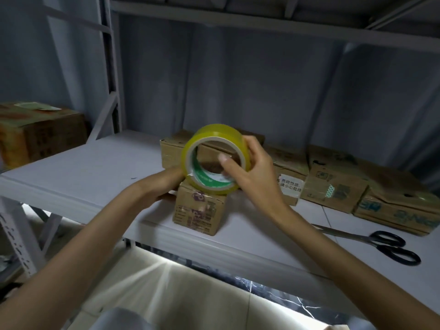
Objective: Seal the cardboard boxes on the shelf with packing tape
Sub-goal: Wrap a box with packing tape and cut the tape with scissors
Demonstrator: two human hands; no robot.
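Note:
A yellow roll of packing tape (214, 136) is held up above a small cardboard box (198, 210) that stands near the front of the white shelf (90, 172). My right hand (252, 170) grips the roll from the right, thumb inside its core. My left hand (166, 184) is at the roll's lower left edge, its fingers hidden behind the roll and the small box. Behind stands a larger box (171, 151), and a row of flat boxes (333, 186) runs to the right.
Black-handled scissors (381, 244) lie on the shelf at the right, near the front edge. Another cardboard box (40, 132) sits on the neighbouring shelf at the far left. An upper shelf board (262, 22) hangs overhead. Tiled floor shows below.

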